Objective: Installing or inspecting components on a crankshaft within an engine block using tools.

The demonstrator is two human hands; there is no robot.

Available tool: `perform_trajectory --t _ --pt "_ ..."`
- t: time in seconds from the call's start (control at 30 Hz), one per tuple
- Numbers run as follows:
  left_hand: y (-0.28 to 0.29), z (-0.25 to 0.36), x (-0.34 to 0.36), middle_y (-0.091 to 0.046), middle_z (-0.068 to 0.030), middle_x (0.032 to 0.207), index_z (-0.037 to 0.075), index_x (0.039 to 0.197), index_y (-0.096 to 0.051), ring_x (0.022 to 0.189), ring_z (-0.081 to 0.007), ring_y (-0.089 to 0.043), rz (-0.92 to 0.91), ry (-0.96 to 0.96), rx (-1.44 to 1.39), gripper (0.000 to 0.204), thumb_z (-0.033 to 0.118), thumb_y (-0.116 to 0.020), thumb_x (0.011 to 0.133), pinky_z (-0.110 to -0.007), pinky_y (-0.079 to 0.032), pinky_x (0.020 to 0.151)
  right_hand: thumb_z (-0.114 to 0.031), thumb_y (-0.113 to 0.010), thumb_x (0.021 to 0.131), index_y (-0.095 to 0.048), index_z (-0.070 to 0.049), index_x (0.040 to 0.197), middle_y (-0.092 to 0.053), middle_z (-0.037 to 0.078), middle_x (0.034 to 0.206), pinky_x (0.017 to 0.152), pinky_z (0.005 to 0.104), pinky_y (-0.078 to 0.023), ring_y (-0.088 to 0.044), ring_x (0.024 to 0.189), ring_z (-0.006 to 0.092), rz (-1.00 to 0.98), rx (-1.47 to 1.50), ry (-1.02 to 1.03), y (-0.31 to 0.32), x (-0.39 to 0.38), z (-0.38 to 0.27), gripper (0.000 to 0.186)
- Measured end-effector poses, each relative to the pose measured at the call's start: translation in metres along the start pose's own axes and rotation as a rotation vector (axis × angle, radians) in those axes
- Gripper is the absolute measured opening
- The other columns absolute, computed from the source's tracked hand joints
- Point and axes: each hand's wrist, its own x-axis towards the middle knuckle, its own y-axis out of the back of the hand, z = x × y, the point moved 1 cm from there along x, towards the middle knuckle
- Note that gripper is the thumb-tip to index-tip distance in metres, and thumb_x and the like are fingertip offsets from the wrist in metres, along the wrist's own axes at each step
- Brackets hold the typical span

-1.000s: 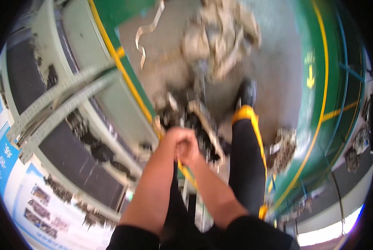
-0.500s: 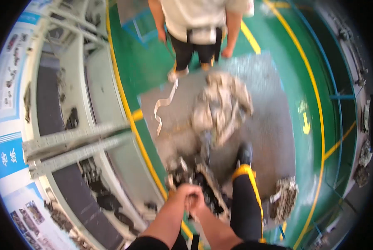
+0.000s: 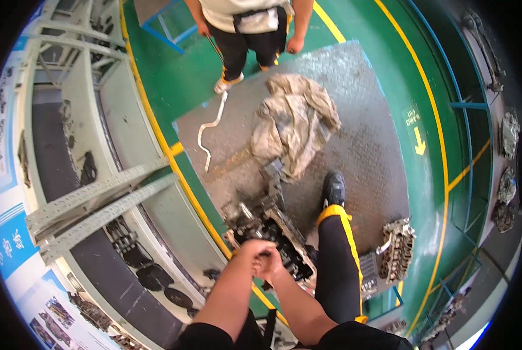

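- Grey, greasy metal is filling the lower centre of the frame: an engine block [image 3: 269,236] is sitting on a grey plate [image 3: 354,140] of patterned floor.
- The left hand [image 3: 254,252] and right hand [image 3: 271,265] are meeting at the near edge of the engine block, pressed against each other.
- Both hands are curling shut, fingers folded in; whatever they are gripping is hidden inside them, so I cannot tell what it is.
- Both forearms are coming up from the bottom edge of the frame, bare to the dark sleeves.
- The person's leg [image 3: 338,262], in black with a yellow stripe, is standing just right of the engine block, its shoe [image 3: 333,188] resting on the plate.
- A crumpled tan cloth [image 3: 296,122] is lying above the engine block, at the centre of the frame.
- A bent pale bar [image 3: 209,131] is lying left of the cloth, on the plate's edge.
- A second metal part [image 3: 396,248] is lying at the lower right, well apart from the hands.
- Another person [image 3: 246,23] is standing at the top of the frame, arms hanging down, on the green floor [image 3: 173,87].
- Grey shelving [image 3: 97,198] is running down the left side, behind a yellow line [image 3: 156,122].
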Motion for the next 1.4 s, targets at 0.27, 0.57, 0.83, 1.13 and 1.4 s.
perform_trajectory --t 0.27,0.57,0.83,1.13,1.4 --pt "0.008 0.000 -0.029 -0.056 -0.0059 0.083 0.012 0.087 -0.066 0.061 -0.0170 -0.048 0.074 0.235 -0.215 0.060 0.069 -0.072 0.070 -0.034 -0.044 0.052 -0.044 -0.060 0.075 -0.049 -0.012 0.076 -0.045 0.003 0.067 0.059 0.0339 -0.036 -0.040 0.058 0.0201 -0.073 0.101 -0.056 0.005 0.014 -0.002 0.034" --pt "0.005 -0.027 -0.011 -0.066 -0.0114 0.078 0.004 0.084 -0.069 0.062 -0.0222 -0.053 0.117 -0.119 -0.212 0.059 0.062 -0.070 0.074 -0.040 -0.048 0.059 -0.052 -0.055 0.082 -0.058 -0.006 0.094 -0.059 0.010 0.085 0.075 0.0425 -0.045 -0.054 0.074 0.0279 -0.208 0.065 -0.138 0.000 0.010 0.007 0.048" --pt "-0.022 -0.045 -0.052 -0.067 -0.0152 0.088 -0.001 0.087 -0.069 0.072 -0.0238 -0.059 0.191 -0.200 0.008 0.060 0.058 -0.073 0.073 -0.043 -0.049 0.066 -0.056 -0.052 0.080 -0.059 -0.013 0.090 -0.061 0.005 0.082 0.068 0.0403 -0.045 -0.056 0.074 0.0231 -0.197 -0.087 -0.135 0.047 -0.016 0.050 0.045" --pt "-0.018 0.000 -0.084 -0.055 -0.0064 0.062 0.004 0.073 -0.067 0.050 -0.0173 -0.046 0.211 -0.081 0.053 0.050 0.054 -0.074 0.074 -0.037 -0.045 0.048 -0.060 -0.048 0.077 -0.054 -0.011 0.080 -0.045 0.001 0.069 0.084 0.0376 -0.043 -0.052 0.074 0.0230 -0.232 -0.099 -0.057 0.015 -0.014 0.021 0.050" --pt "-0.009 -0.015 -0.063 -0.061 -0.0055 0.070 -0.001 0.090 -0.063 0.062 -0.0168 -0.063 0.268 -0.222 -0.249 0.062 0.060 -0.073 0.079 -0.030 -0.052 0.059 -0.048 -0.047 0.094 -0.066 -0.001 0.080 -0.055 0.004 0.062 0.053 0.0378 -0.047 -0.061 0.056 0.0211 0.643 -1.134 0.073 -0.011 -0.029 -0.062 0.053"
